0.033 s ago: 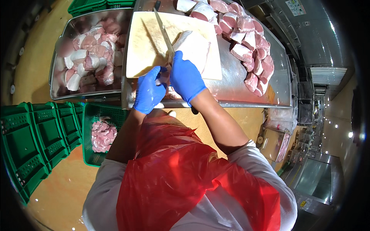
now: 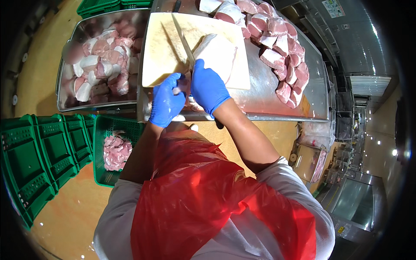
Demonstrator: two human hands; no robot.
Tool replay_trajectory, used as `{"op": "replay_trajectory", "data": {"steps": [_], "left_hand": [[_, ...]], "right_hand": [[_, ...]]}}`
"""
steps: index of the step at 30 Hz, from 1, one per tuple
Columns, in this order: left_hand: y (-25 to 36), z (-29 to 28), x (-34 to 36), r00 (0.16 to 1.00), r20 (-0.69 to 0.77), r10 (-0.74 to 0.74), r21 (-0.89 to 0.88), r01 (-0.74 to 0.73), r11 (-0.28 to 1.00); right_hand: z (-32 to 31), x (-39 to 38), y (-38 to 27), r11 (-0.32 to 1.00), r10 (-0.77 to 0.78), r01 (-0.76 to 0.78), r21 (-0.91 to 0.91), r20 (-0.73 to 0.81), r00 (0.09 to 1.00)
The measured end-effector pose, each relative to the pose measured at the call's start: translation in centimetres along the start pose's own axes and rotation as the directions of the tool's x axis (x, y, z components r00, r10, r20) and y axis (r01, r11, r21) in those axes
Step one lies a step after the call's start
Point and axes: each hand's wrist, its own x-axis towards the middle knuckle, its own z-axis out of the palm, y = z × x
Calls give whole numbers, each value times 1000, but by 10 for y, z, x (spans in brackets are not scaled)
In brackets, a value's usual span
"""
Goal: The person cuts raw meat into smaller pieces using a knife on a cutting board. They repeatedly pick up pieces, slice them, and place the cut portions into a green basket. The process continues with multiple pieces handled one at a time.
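Note:
In blue gloves, both my hands work at the near edge of a white cutting board (image 2: 162, 32). My right hand (image 2: 210, 89) is closed round a knife (image 2: 183, 39), its long blade slanting up and to the left over the board. Under and beside the blade lies a large block of meat (image 2: 216, 54) with a white fat side on top. My left hand (image 2: 168, 100) is closed, thumb and fingers pinching a small piece of pink meat (image 2: 184, 85) just left of my right hand. The knife's handle is mostly hidden by my right hand.
Cut chunks of meat (image 2: 284, 52) are heaped on the steel table (image 2: 260, 97) to the right. A metal tub (image 2: 63, 93) of meat stands left of the board. Below it, a green crate (image 2: 102, 175) holds trimmings, beside more green crates (image 2: 47, 147). A dark handle (image 2: 177, 6) lies beyond the board.
My left fingers have shifted slightly, and a bit of pale meat now shows beside them. The knife and the large block look almost unmoved.

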Motion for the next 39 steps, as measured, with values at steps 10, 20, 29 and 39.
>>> {"op": "replay_trajectory", "data": {"steps": [10,20,29,39], "left_hand": [[-13,-152,-45,998,-68,-10,65,15,998],[-13,-48,-79,922,-326,208,675,73,734],[46,129,32,924,11,381,723,-271,636],[-6,63,15,986,-149,77,341,-22,940]], "right_hand": [[-74,-186,70,980,200,-191,-63,419,886],[-50,-151,167,708,259,-106,698,-117,959],[-65,-118,179,555,215,54,830,-206,955],[-14,-115,190,953,-131,178,246,-195,972]]}}
